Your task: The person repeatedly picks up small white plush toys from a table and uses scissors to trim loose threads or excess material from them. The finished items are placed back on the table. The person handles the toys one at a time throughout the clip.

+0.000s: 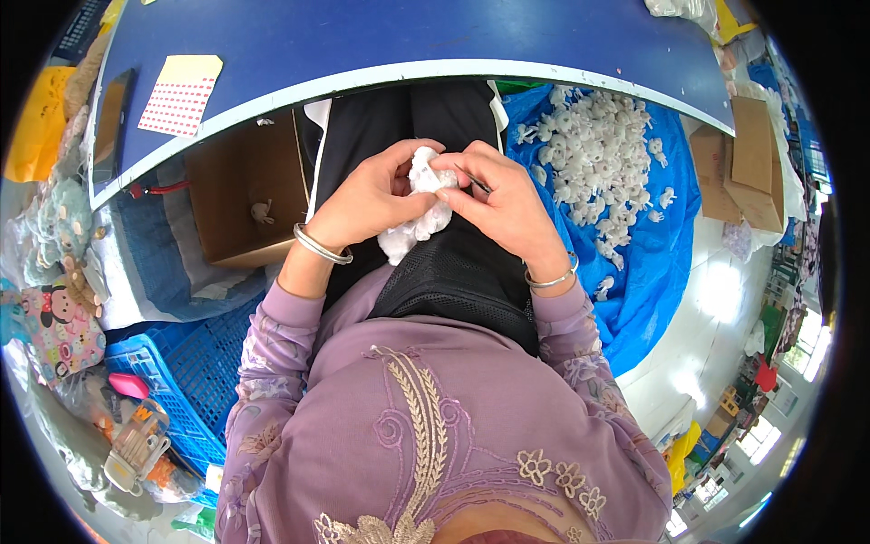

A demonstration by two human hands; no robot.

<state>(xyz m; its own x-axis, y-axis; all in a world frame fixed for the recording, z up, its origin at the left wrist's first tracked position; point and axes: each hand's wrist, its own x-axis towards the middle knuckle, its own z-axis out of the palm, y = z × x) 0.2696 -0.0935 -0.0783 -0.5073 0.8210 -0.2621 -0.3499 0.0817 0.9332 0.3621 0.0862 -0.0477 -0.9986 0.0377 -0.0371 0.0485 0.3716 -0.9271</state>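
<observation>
Seemingly mid-stitch, both hands work a small white plush toy (419,216) over the lap. Left hand (367,198) is closed around the toy; right hand (503,201) pinches a thin dark needle-like tool (478,184) against it. Next move likely needs a steady grip. Heap of white toys (598,159) lies on blue sheet (662,263) to the right; blue table (381,41) ahead; nothing obstructs.

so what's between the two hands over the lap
In the head view a small white plush toy sits between the left hand and right hand, gripped by both.
</observation>
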